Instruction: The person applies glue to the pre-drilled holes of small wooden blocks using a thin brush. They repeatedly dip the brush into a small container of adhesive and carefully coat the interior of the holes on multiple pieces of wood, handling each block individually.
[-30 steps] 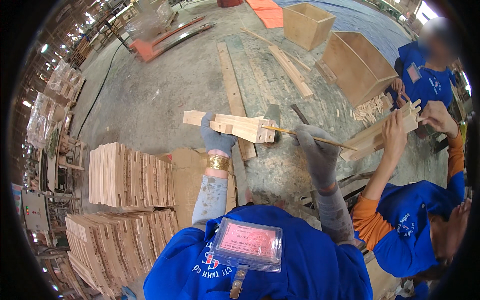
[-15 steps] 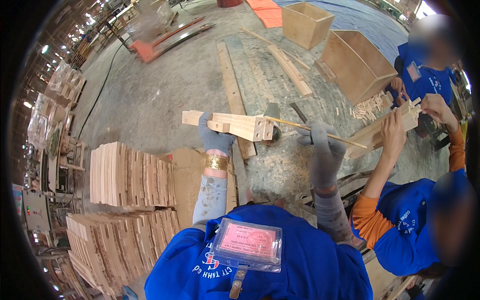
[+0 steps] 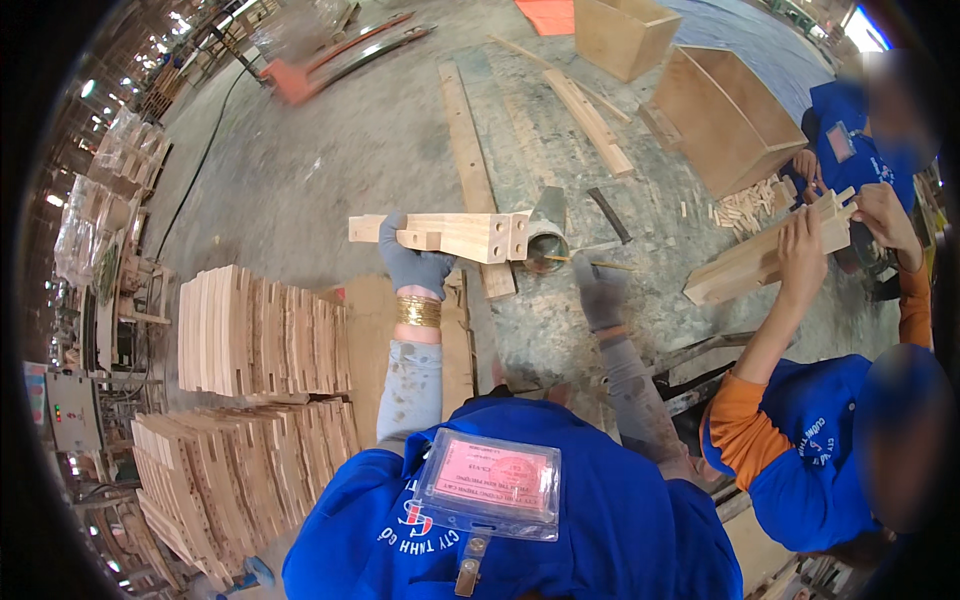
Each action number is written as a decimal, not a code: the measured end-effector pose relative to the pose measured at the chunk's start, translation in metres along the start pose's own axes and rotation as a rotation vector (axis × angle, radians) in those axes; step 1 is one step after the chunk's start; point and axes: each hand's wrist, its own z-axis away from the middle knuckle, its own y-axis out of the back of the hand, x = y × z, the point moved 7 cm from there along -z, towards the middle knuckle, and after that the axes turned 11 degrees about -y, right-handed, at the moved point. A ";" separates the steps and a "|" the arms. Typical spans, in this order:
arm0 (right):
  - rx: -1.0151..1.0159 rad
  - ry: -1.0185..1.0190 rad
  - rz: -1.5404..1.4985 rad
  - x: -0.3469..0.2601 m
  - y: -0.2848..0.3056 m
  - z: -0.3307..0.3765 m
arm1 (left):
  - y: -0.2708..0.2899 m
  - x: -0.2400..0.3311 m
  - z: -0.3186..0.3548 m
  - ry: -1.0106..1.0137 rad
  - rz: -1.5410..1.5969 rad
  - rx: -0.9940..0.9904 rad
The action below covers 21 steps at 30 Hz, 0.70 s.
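Left hand (image 3: 415, 265), gloved, fingers wrapped around a pale wooden block (image 3: 445, 235), holding it level above the concrete floor (image 3: 330, 150). Block's right end nearly meets the rim of a small metal can (image 3: 545, 240). Right hand (image 3: 600, 295), gloved, closed on a thin stick (image 3: 590, 263) whose tip lies at the can's mouth. Stacked slats (image 3: 260, 335) just left of the left forearm; open floor beyond the block. To the right, a co-worker's hands (image 3: 805, 245) grip a long wooden beam (image 3: 765, 255), well apart from the stick.
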 end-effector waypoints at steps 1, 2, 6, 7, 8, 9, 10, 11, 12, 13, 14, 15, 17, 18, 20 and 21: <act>0.028 0.009 0.051 0.018 -0.011 0.000 | 0.001 0.004 -0.001 -0.015 -0.016 0.002; 0.056 0.017 0.105 0.034 -0.019 0.001 | 0.004 0.007 -0.002 -0.026 -0.031 0.006; 0.087 0.054 0.319 0.065 -0.041 -0.005 | 0.010 0.014 -0.006 -0.006 0.032 0.010; 0.064 0.061 0.332 0.067 -0.046 -0.007 | 0.013 0.016 -0.007 -0.031 0.017 0.030; 0.044 0.065 0.344 0.069 -0.050 -0.009 | 0.014 0.019 -0.007 -0.055 0.002 0.047; 0.023 -0.028 0.262 0.074 -0.052 -0.010 | 0.018 0.020 -0.010 -0.056 0.008 0.052; 0.004 -0.122 0.180 0.079 -0.055 -0.011 | 0.022 0.023 -0.013 -0.057 0.014 0.056; -0.014 -0.216 0.097 0.084 -0.057 -0.010 | 0.025 0.025 -0.016 -0.057 0.019 0.058; -0.005 -0.228 0.042 0.082 -0.055 -0.011 | 0.025 0.025 -0.017 -0.064 0.013 0.055; 0.004 -0.241 -0.013 0.081 -0.053 -0.011 | 0.026 0.026 -0.018 -0.071 0.006 0.051; 0.014 -0.253 -0.069 0.080 -0.051 -0.011 | 0.026 0.026 -0.019 -0.079 -0.001 0.047; 0.018 -0.244 -0.100 0.080 -0.049 -0.009 | 0.024 0.025 -0.020 -0.083 -0.002 0.041; 0.028 -0.227 -0.162 0.080 -0.045 -0.005 | 0.021 0.025 -0.020 -0.092 -0.004 0.031; 0.013 -0.256 -0.204 0.079 -0.045 -0.004 | 0.021 0.024 -0.020 -0.088 0.002 0.037; -0.015 -0.313 -0.288 0.078 -0.045 0.000 | 0.020 0.023 -0.021 -0.078 0.014 0.050; -0.029 -0.413 -0.414 0.085 -0.046 0.001 | 0.016 0.021 -0.020 -0.060 0.018 0.038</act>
